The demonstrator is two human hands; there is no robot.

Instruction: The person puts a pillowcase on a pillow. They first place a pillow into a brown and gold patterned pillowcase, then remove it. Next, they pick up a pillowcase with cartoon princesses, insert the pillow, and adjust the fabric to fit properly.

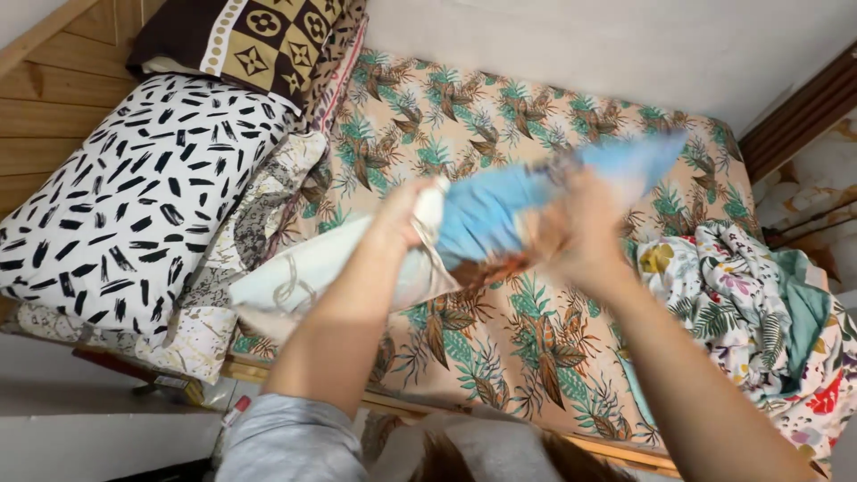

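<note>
Above the bed's leaf-print sheet point(500, 357), both hands grip a blue and white cloth point(486, 214) held in mid-air — the left hand point(412, 210) closed on its white end, the right hand point(580, 228), blurred, closed on the blue part; a black-dashed white pillow point(125, 196) lies left, a floral blanket point(741, 303) right

One head-worn camera looks steeply down, close over the blurred, apparently moving hands, onto a bed point(500, 348).
</note>
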